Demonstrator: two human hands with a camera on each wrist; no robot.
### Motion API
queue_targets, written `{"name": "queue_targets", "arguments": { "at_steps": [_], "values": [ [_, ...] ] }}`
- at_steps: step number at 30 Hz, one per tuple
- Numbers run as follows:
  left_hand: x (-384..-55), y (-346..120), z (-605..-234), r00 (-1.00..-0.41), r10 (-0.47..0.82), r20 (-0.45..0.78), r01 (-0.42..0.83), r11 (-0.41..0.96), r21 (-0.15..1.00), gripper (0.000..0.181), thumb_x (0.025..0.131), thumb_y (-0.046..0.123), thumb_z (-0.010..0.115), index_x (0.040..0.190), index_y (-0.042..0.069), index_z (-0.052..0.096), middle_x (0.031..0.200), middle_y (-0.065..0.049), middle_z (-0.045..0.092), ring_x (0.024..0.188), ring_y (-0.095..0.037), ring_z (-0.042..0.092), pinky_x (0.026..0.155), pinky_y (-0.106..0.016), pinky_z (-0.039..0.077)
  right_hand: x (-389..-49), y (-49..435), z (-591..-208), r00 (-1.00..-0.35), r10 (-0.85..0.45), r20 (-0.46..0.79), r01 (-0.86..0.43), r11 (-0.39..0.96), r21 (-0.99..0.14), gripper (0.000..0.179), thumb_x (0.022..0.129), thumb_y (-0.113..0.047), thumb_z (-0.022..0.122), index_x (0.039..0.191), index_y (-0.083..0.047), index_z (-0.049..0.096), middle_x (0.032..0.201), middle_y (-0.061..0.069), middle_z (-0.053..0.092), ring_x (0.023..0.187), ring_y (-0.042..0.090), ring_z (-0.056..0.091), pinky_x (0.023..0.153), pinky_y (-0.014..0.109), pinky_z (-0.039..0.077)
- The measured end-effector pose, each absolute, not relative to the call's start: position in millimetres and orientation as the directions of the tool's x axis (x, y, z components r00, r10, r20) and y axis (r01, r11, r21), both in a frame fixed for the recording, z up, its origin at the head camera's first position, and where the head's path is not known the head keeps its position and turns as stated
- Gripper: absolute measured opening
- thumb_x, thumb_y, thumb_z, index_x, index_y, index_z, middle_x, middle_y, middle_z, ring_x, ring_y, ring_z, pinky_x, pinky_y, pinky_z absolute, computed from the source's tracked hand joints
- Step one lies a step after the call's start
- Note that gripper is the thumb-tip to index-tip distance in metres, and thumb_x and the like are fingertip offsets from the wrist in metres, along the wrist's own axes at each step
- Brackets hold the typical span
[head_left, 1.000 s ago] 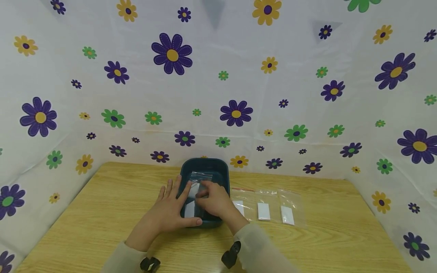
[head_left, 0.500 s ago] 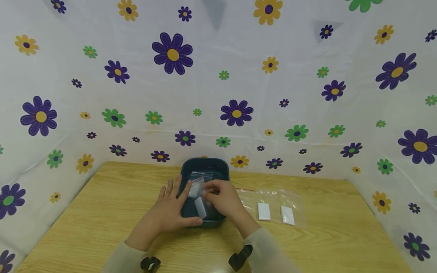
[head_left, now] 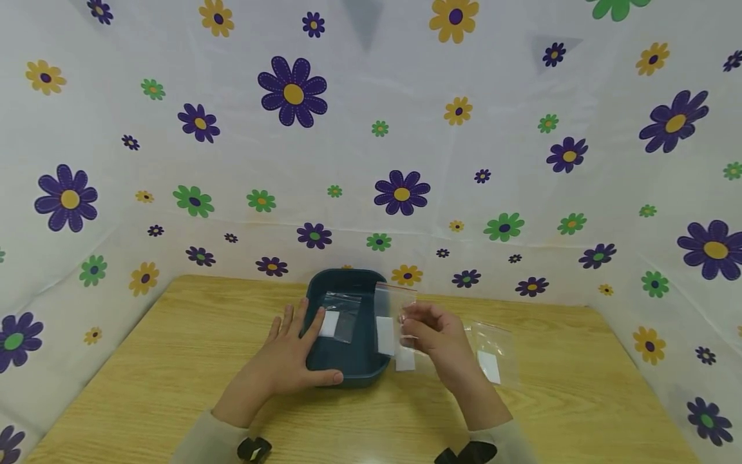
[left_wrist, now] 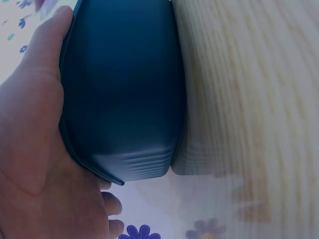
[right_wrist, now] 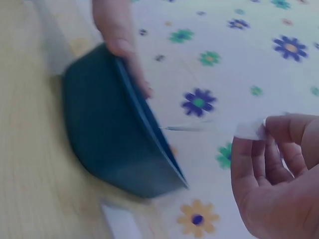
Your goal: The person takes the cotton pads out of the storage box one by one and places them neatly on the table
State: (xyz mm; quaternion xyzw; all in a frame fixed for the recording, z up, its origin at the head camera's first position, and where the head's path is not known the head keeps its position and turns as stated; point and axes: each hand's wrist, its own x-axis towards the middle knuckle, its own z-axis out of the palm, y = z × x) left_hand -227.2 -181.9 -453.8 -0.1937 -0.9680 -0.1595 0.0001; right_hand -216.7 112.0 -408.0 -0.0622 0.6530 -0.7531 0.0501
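Note:
My right hand (head_left: 440, 341) pinches the side of a clear zip bag (head_left: 385, 335) with a white rectangular piece inside. The bag is raised over the right rim of a dark teal plastic tray (head_left: 348, 379). In the right wrist view, thumb and fingers meet on the bag's edge, and the right hand (right_wrist: 279, 179) is apart from the tray. My left hand (head_left: 284, 367) rests on the tray's left side, fingers straight and spread, thumb along the near rim. Inside the tray lies another zip bag (head_left: 345, 325) with a white piece, partly behind the left fingertips.
On the table (head_left: 556, 399), right of the tray, lie zip bags with white pieces: one (head_left: 405, 361) beside the tray, another (head_left: 489, 367) farther right. The right hand covers part of this row. A flowered cloth (head_left: 348, 154) hangs behind the table.
My right hand has lifted a zip bag out of the tray and moved right with it. The bag lying in the tray is now more exposed. My left hand has stayed put.

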Motion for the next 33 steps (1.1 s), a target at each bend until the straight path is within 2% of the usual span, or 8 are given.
{"name": "queue_targets", "arguments": {
  "at_steps": [3, 9, 14, 20, 33],
  "values": [
    [-227.4, -180.8, -454.0, -0.922, 0.382, 0.058, 0.381, 0.87, 0.314, 0.122, 0.072, 0.087, 0.056, 0.161, 0.013, 0.017, 0.166, -0.023, -0.003, 0.15, -0.051, -0.001, 0.118, -0.067, 0.006, -210.8, 135.4, -408.1, -0.99, -0.131, 0.058, -0.038, -0.15, -0.988, 0.031, 0.096, -0.004, 0.064, 0.125, 0.005, 0.057, 0.104, 0.005, 0.067, 0.09, 0.015, 0.066, 0.079, 0.03, 0.059],
    [-227.2, -185.6, -455.9, -0.924, 0.374, 0.082, 0.381, 0.874, 0.302, 0.122, 0.072, 0.087, 0.057, 0.161, 0.012, 0.019, 0.166, -0.023, -0.002, 0.15, -0.052, 0.001, 0.117, -0.068, 0.007, -209.8, 165.7, -407.8, -0.994, 0.047, 0.096, -0.093, 0.064, -0.994, 0.028, 0.096, -0.003, 0.064, 0.123, 0.001, 0.061, 0.102, 0.003, 0.068, 0.089, 0.014, 0.066, 0.076, 0.028, 0.06],
    [-227.1, -188.8, -459.6, -0.925, 0.372, 0.081, 0.379, 0.876, 0.299, 0.123, 0.071, 0.089, 0.055, 0.161, 0.012, 0.019, 0.166, -0.023, -0.002, 0.15, -0.052, 0.002, 0.117, -0.068, 0.007, -210.4, 181.9, -405.7, -0.997, 0.039, 0.073, -0.073, 0.003, -0.997, 0.029, 0.096, -0.006, 0.065, 0.125, -0.003, 0.06, 0.103, 0.002, 0.067, 0.088, 0.015, 0.066, 0.076, 0.028, 0.059],
    [-226.7, -186.7, -460.6, -0.927, 0.369, 0.068, 0.371, 0.876, 0.307, 0.123, 0.071, 0.089, 0.055, 0.161, 0.013, 0.018, 0.166, -0.023, -0.003, 0.15, -0.05, -0.001, 0.118, -0.068, 0.007, -211.5, 191.3, -406.2, -0.998, -0.002, 0.058, -0.058, -0.012, -0.998, 0.032, 0.097, -0.011, 0.066, 0.125, 0.0, 0.058, 0.101, -0.001, 0.067, 0.088, 0.013, 0.065, 0.076, 0.028, 0.059],
    [-229.4, -181.6, -459.8, -0.92, 0.385, 0.076, 0.39, 0.874, 0.291, 0.123, 0.072, 0.088, 0.055, 0.161, 0.013, 0.017, 0.166, -0.024, -0.003, 0.149, -0.052, 0.001, 0.117, -0.068, 0.008, -212.7, 204.2, -411.3, -0.998, 0.061, -0.006, 0.004, -0.026, -1.0, 0.024, 0.098, -0.016, 0.064, 0.121, -0.01, 0.063, 0.101, -0.003, 0.069, 0.09, 0.014, 0.065, 0.079, 0.029, 0.059]
  ]
}}
